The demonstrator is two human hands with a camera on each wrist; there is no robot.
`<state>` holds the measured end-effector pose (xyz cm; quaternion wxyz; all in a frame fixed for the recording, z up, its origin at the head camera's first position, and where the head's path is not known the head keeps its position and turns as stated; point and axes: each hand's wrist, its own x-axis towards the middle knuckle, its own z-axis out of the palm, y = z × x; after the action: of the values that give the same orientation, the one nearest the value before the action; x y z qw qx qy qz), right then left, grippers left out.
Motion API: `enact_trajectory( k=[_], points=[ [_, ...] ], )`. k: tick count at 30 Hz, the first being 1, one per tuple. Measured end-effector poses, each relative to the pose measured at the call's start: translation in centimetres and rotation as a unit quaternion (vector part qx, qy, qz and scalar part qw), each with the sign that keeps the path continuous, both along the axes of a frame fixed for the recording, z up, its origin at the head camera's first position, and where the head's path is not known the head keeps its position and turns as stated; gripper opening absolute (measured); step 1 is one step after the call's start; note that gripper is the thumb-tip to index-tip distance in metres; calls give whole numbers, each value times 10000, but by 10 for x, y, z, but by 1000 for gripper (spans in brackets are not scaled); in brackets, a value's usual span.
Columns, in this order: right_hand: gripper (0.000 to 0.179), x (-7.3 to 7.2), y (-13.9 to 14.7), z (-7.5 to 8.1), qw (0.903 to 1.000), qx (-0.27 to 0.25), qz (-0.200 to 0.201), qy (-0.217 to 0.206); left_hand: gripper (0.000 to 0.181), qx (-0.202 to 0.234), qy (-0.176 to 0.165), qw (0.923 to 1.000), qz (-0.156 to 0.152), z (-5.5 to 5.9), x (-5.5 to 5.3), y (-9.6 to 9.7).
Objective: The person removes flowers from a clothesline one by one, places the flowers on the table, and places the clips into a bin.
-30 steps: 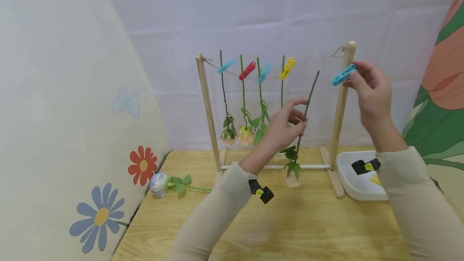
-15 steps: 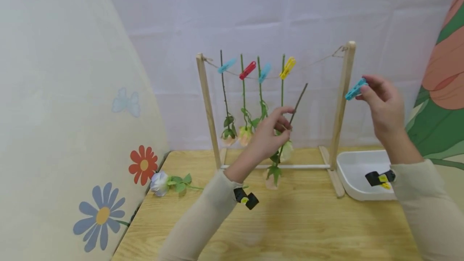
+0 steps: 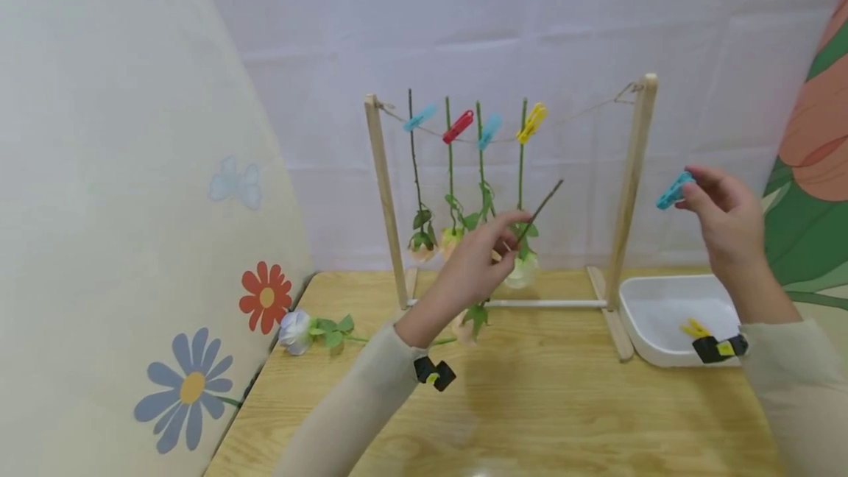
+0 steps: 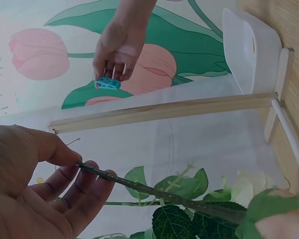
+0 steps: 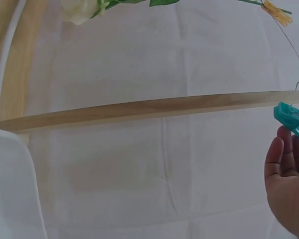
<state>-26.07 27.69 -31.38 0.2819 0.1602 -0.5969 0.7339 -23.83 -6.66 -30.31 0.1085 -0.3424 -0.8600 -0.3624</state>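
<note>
My left hand (image 3: 478,260) pinches the dark stem (image 4: 139,186) of a rose between thumb and fingers. The stem slants, its cut end up to the right, and the pale pink bloom (image 3: 465,330) hangs low in front of the rack, partly behind the hand. Off to the right of the rack, my right hand (image 3: 729,227) holds a blue clothespin (image 3: 675,191) by its end. On the rack's twine (image 3: 583,112), several roses hang head down, held by blue, red and yellow clothespins; the yellow clothespin (image 3: 532,123) is the rightmost.
A wooden post (image 3: 632,190) of the rack stands between my hands. The white tray (image 3: 636,315) at its right foot holds a yellow clothespin (image 3: 695,328). A pale lilac rose (image 3: 295,331) lies on the table at the left, near the wall panel.
My left hand has moved left and down with the rose, whose stem now tilts more. My right hand has drawn back right and down, still holding the blue clothespin.
</note>
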Motion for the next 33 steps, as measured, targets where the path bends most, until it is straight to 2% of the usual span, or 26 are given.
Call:
enact_trajectory(
  k=[4,10,14,20,25,31,33],
  points=[
    [22,3,7,-10,9995,196,-86,-223,53,-230,180,9996,21,-3,5,-6],
    [25,3,16,-24,9987,429,-247,-146,54,-492,479,9976,61,-10,10,-13],
    [25,3,20,-32,9980,528,-289,-208,53,-848,691,9939,154,-12,12,-17],
    [26,7,27,-42,9964,600,-362,-486,55,-1353,926,9861,286,-17,18,-24],
    [27,13,34,-47,9950,501,-454,-734,54,-1624,1387,9761,410,-25,20,-31],
    [26,16,41,-52,9972,26,-332,-664,55,-1767,1776,9670,465,-38,18,-40],
    [26,17,43,-54,9964,153,-500,-671,56,-1854,1848,9640,463,-43,17,-43]
  ],
)
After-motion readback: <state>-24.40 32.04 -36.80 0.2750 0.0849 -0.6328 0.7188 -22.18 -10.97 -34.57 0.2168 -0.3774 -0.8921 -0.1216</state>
